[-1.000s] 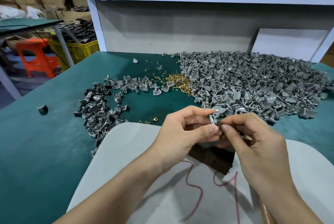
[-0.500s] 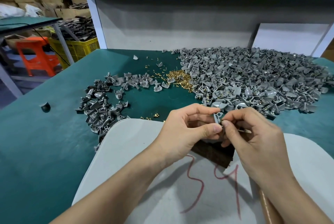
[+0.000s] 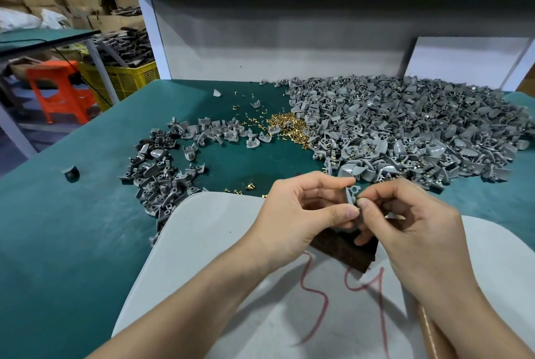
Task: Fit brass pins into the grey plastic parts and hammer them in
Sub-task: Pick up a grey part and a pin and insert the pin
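Head view, left hand (image 3: 292,214) pinching grey part (image 3: 351,195); right hand (image 3: 411,222) pinching its edge (fingers curled)

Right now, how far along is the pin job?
Done: probably some; brass glints among parts at the front of the big right pile, uncounted. In hand: left hand grips one grey part, right hand pinches at it; pin too small to see. To do: the left pile shows empty holes, loose brass pins lie between the piles, this part not yet hammered.
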A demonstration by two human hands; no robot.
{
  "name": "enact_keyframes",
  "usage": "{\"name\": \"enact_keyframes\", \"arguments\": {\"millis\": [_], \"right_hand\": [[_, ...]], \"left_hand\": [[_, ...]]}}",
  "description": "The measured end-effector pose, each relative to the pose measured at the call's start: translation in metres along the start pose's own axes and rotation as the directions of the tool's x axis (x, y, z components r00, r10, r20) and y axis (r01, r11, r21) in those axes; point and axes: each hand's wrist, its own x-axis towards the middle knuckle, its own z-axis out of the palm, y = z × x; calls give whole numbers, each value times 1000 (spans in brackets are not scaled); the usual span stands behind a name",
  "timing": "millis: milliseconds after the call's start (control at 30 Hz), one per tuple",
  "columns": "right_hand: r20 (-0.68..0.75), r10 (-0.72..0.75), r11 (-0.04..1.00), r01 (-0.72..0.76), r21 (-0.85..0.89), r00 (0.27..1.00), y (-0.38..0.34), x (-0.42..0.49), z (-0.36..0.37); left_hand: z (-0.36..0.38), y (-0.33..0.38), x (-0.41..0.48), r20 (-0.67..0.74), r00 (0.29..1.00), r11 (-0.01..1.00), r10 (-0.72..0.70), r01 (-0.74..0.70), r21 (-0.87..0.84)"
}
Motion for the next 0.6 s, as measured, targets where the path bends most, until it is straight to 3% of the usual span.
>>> {"name": "enact_keyframes", "arguments": {"millis": [367, 600], "right_hand": [[43, 124, 977, -130, 171, 991, 0, 0, 0], [187, 242, 791, -306, 530, 952, 0, 3, -3]], "left_hand": [[2, -1, 0, -20, 1000, 1000, 10, -10, -3], [0, 2, 0, -24, 1000, 997, 13, -15, -78]]}}
